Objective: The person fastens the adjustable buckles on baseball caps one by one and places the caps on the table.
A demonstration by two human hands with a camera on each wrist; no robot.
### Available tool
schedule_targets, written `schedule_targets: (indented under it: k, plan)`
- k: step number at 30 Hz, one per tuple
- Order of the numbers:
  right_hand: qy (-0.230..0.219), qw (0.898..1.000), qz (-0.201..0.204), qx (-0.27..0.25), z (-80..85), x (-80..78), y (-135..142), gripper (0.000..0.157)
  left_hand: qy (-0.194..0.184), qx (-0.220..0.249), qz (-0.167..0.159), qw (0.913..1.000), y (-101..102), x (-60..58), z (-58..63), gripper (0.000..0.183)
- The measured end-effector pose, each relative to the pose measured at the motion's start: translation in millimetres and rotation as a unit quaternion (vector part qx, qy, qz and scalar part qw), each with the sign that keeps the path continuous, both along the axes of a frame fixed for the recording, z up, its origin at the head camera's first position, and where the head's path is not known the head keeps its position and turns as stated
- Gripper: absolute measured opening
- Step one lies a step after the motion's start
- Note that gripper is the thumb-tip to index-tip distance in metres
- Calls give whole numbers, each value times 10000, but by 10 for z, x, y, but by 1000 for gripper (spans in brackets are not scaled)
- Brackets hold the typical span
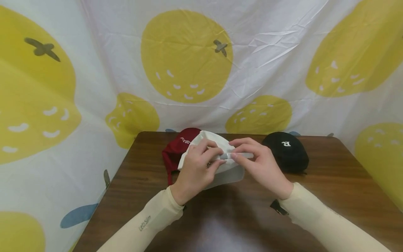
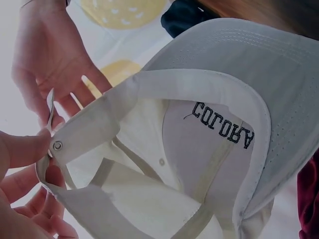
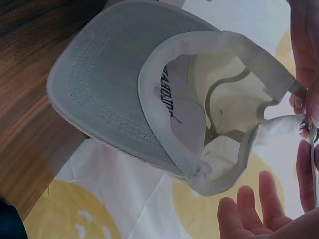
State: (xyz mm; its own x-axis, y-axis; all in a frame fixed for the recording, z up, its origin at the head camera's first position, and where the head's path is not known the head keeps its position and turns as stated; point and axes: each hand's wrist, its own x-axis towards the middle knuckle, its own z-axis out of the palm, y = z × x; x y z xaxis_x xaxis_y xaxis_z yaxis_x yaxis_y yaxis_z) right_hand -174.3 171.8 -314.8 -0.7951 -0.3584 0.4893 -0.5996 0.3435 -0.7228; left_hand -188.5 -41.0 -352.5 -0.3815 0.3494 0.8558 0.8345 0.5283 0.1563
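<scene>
Held up over the table is a white baseball cap (image 1: 217, 137), its inside facing the wrist cameras and its grey-lined brim (image 3: 107, 82) sticking out. My left hand (image 1: 198, 166) pinches the back strap by the buckle between thumb and fingers. From the other side, my right hand (image 1: 262, 162) pinches the strap's loose end (image 1: 247, 155). Reversed dark stitching (image 2: 224, 124) shows inside the crown in the left wrist view. A small metal eyelet (image 2: 57, 145) lies on the band close to the left thumb. Fingers partly hide the buckle.
A dark red cap (image 1: 182, 142) lies behind the white one, to the left. On the right stands a black cap (image 1: 284, 154) with a white letter. The brown wooden table (image 1: 340, 175) meets a lemon-print curtain (image 1: 185, 56) at its back edge.
</scene>
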Motion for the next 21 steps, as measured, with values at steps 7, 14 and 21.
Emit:
schedule_targets:
  k: [7, 14, 21]
  plan:
    - [118, 9999, -70, 42, 22, 10, 11, 5, 45, -89, 140, 9999, -12, -4, -3, 22]
    - [212, 9996, -167, 75, 28, 13, 39, 5, 33, -61, 176, 9998, -18, -10, -23, 20]
    - [363, 9990, -228, 103, 17, -12, 83, 5, 19, -30, 136, 9999, -23, -11, -30, 20]
